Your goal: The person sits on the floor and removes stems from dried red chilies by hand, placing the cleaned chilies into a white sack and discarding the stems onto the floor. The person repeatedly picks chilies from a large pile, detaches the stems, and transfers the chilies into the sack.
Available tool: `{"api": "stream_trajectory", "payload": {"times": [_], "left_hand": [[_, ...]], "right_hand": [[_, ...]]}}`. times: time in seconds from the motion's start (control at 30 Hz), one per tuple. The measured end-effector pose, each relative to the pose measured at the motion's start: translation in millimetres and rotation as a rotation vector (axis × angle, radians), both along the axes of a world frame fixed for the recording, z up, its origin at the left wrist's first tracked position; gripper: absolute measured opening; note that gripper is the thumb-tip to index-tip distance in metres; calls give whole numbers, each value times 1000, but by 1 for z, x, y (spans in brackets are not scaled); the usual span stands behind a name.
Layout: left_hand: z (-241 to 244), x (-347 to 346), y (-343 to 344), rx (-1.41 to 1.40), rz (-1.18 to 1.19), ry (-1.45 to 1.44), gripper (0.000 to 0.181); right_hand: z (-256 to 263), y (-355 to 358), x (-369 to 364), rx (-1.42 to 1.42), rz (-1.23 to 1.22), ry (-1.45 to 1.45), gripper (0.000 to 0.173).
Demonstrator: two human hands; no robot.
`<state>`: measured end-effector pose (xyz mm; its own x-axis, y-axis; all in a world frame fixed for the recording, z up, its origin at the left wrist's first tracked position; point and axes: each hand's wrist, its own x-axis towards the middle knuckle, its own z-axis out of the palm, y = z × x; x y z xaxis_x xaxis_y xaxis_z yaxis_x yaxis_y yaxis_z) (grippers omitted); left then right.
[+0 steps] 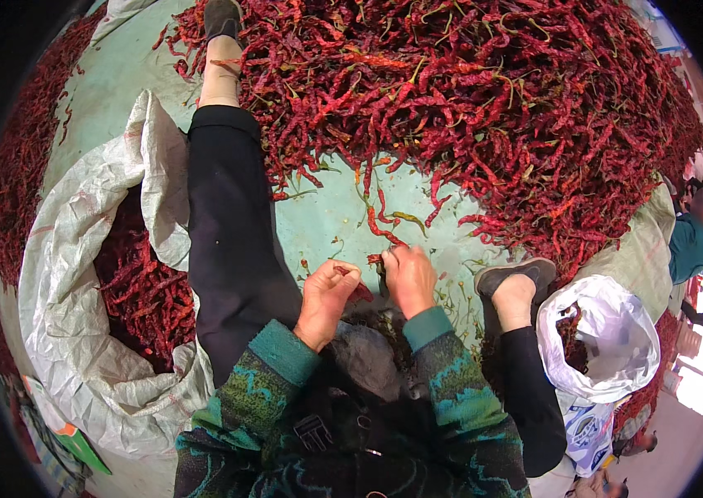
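My left hand [329,295] is closed around dried red chili peppers [361,291], with a red tip sticking out below the fingers. Close beside it, my right hand [412,280] pinches near the end of a long dried chili pepper [379,227], which lies curved on the pale green sheet [320,218]. A short dark red piece [375,258] shows at the right fingertips; whether it is held or only touched is hard to see. A yellowish-brown chili pepper [412,221] rests just beyond that hand. Ahead spreads a large heap of dried red chili peppers [426,93], many with stems.
Left of my outstretched leg [230,230] stands a white woven sack [65,299] holding dried chilies [152,299]. At right are a white plastic bag [625,373] with dark red contents and my shoe [516,274]. Loose stems [460,305] litter the sheet. People [696,236] sit farther right.
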<state>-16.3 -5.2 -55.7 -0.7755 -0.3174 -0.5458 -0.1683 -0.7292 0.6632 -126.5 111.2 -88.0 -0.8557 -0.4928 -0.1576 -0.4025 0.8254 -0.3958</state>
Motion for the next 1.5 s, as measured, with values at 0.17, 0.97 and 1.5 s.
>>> {"api": "stream_trajectory", "payload": {"times": [0.17,0.97,1.5], "left_hand": [[-20,1,-3,341,59,68,10],[-5,10,50,-189,-374,-15,13],[32,4,-13,6,-45,148,18]], "right_hand": [[-10,-17,-30,53,55,123,12],[49,39,40,-887,-458,-776,11],[21,102,38,-18,-81,-114,19]]}}
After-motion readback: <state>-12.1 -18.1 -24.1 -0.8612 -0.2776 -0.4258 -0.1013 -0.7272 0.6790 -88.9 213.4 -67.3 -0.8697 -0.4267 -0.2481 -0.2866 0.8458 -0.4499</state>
